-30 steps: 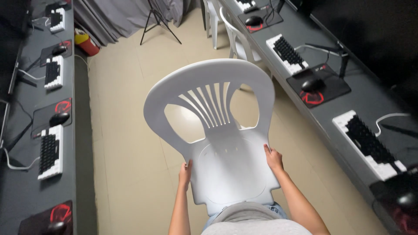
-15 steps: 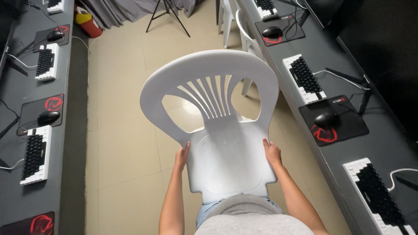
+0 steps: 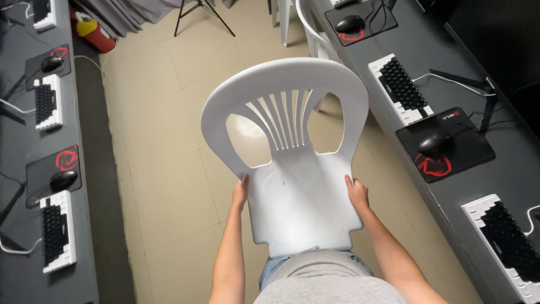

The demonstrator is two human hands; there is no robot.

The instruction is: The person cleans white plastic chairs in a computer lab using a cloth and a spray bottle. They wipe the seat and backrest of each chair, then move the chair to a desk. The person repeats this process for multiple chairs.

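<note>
Since a moment ago the white plastic chair (image 3: 292,169) has drifted right along the aisle, carried clear of the tiled floor (image 3: 163,169); grey tabletop (image 3: 444,101) on the right has keyboards and mice. Left hand (image 3: 241,193) and right hand (image 3: 356,193) are closed on its seat edges

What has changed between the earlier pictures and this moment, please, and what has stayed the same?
The person has carried the white plastic chair forward along the aisle: the keyboards and mouse pads on both desks have slid back toward the bottom of the view, and the tripod and red extinguisher at the far end are closer. Nothing was let go. The left hand and right hand still grip the seat's two edges, backrest pointing away.
</note>
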